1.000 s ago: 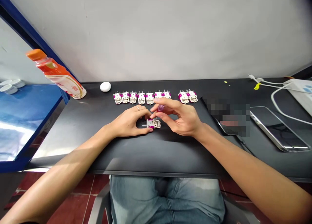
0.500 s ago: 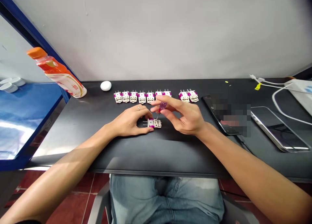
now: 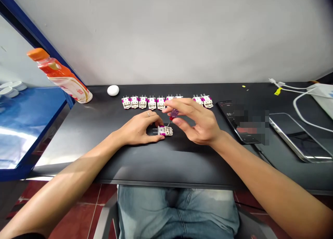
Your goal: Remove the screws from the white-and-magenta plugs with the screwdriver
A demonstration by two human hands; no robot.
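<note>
The plug (image 3: 165,131) is white with magenta parts, small dark openings on its upward face and slim metal prongs pointing toward the left edge of the table (image 3: 161,162). It lies between the near and far edges. The left hand's (image 3: 140,129) grip pinches its sides; the right hand's (image 3: 199,124) grip clasps a purple screwdriver (image 3: 174,113), thin shaft angled down to the plug.
</note>
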